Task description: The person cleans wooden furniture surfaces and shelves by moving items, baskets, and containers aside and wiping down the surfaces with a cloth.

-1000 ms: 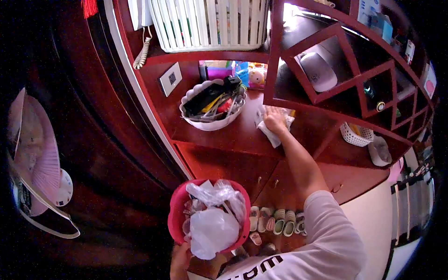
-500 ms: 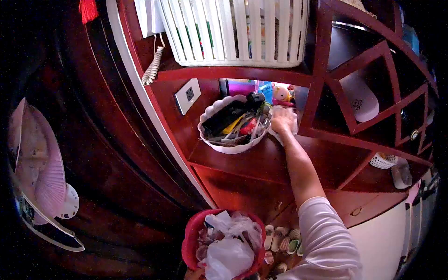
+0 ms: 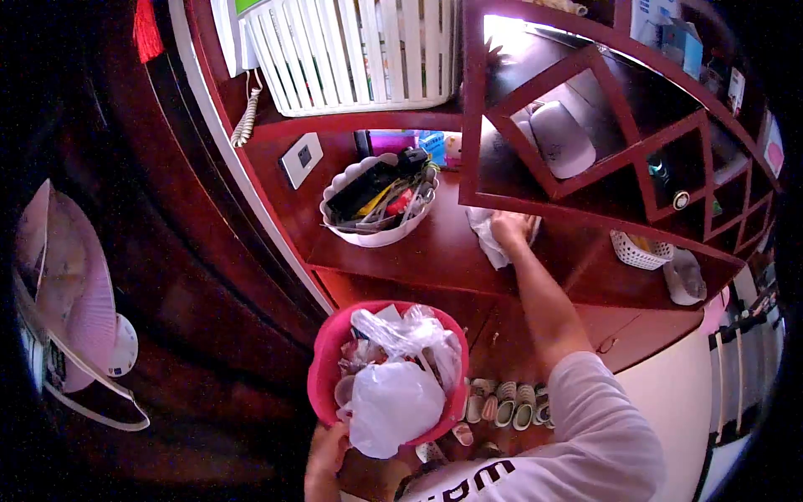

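My right hand (image 3: 512, 229) presses a white cloth (image 3: 492, 238) against the dark red shelf (image 3: 410, 261), its fingers bent over the cloth and partly hidden under the lattice edge. My left hand (image 3: 331, 443) grips the lower left rim of a pink bin (image 3: 321, 376), which holds crumpled clear plastic and a white plastic bag (image 3: 396, 408). To the left of the cloth stands a white scalloped bowl (image 3: 381, 238) filled with cables, a black item and tools.
A white slatted basket (image 3: 360, 58) stands on the upper shelf beside a coiled phone cord (image 3: 247, 117). Lattice woodwork (image 3: 548, 197) overhangs the right side. A small white basket (image 3: 640, 251) sits on the shelf, with shoes (image 3: 506, 406) on the floor below.
The view has shifted. My right hand and the cloth have moved from beside the bowl, near the back, toward the right and front. The pink bin shows higher in view.
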Demonstrator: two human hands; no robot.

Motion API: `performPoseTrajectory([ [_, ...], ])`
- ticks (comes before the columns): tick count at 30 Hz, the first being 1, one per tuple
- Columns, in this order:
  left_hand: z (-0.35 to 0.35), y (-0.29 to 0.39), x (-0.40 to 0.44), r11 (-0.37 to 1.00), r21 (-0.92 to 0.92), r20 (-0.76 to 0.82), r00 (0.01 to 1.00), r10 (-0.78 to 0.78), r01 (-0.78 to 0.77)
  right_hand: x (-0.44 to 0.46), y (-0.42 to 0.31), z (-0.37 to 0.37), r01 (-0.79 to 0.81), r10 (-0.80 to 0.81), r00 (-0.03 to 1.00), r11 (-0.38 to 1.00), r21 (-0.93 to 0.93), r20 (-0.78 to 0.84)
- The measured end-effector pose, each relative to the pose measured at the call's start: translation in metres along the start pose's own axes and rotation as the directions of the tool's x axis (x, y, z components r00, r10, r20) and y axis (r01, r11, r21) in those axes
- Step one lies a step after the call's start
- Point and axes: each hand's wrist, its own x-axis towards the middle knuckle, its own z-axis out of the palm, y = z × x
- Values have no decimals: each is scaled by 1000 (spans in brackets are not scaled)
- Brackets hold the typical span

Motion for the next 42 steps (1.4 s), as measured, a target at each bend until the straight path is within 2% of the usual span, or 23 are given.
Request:
performPoseTrajectory([
  [2, -10, 1, 2, 999, -16, 67, 997, -39, 41, 47, 5, 75, 96, -100, 994, 993, 71, 51],
  [3, -2, 11, 1, 1000, -23, 119, 993, 12, -10, 21, -9, 60, 262, -264, 965, 950, 171, -13],
  [5, 4, 21, 8, 997, -41, 206, 976, 69, -62, -14, -20, 75, 519, -439, 845, 812, 268, -306],
  [8, 30, 46, 22, 998, -29, 234, 971, 53, -48, -101, -8, 30, 579, -509, 808, 588, 565, -298],
  [10, 55, 62, 28, 993, 15, 290, 951, 110, -119, -160, 10, 8, 613, -431, 716, 765, 199, -549],
  [11, 73, 73, 25, 990, 43, 298, 948, 115, -134, -176, 22, 23, 630, -451, 760, 687, 361, -469],
  [12, 90, 82, 22, 986, 72, 305, 945, 121, -149, -191, 35, 40, 616, -482, 787, 596, 515, -385],
  [14, 120, 91, 29, 990, 19, 374, 919, 125, -142, -240, 60, 6, 556, -530, 820, 653, 514, -214],
  [16, 144, 93, 41, 992, 35, 423, 901, 95, -120, -274, 83, 47, 493, -580, 799, 479, 726, -160],
  [17, 157, 93, 47, 992, 30, 424, 900, 97, -121, -290, 91, 51, 496, -582, 797, 481, 723, -160],
  [19, 185, 93, 59, 987, 47, 508, 854, 109, -153, -318, 102, 56, 344, -570, 821, 488, 802, -6],
  [24, 245, 80, 94, 982, -37, 468, 866, 179, -183, -357, 125, 64, 495, -663, 741, 430, 755, -108],
  [26, 263, 79, 105, 995, 1, 423, 901, 92, -102, -372, 124, 71, 391, -629, 777, 502, 772, 16],
  [28, 279, 69, 130, 991, -30, 393, 911, 129, -128, -375, 120, 73, 409, -622, 781, 458, 789, -44],
  [30, 291, 66, 141, 986, -59, 371, 914, 165, -154, -376, 113, 66, 285, -612, 784, 503, 816, 104],
  [31, 294, 64, 145, 982, -49, 400, 897, 185, -181, -375, 106, 66, 285, -610, 786, 503, 816, 101],
  [32, 294, 70, 143, 978, -41, 431, 879, 203, -206, -373, 98, 66, 310, -603, 794, 516, 798, 81],
  [33, 288, 77, 142, 991, 89, 431, 901, 56, -104, -372, 90, 65, 332, -595, 801, 531, 780, 64],
  [36, 253, 85, 152, 971, 81, 507, 848, 156, -226, -361, 56, 57, 240, -527, 849, 463, 853, 46],
  [38, 214, 104, 171, 976, 123, 468, 878, 103, -180, -345, 32, 64, 306, -493, 869, 459, 834, -47],
  [40, 169, 124, 194, 981, 57, 409, 901, 144, -183, -335, 4, 67, 40, -329, 931, 527, 849, 160],
  [41, 153, 136, 204, 978, 36, 361, 915, 181, -208, -330, -12, 66, 24, -313, 935, 530, 847, 169],
  [42, 139, 148, 213, 973, 10, 310, 925, 217, -232, -319, -27, 64, -15, -278, 948, 450, 893, 156],
])
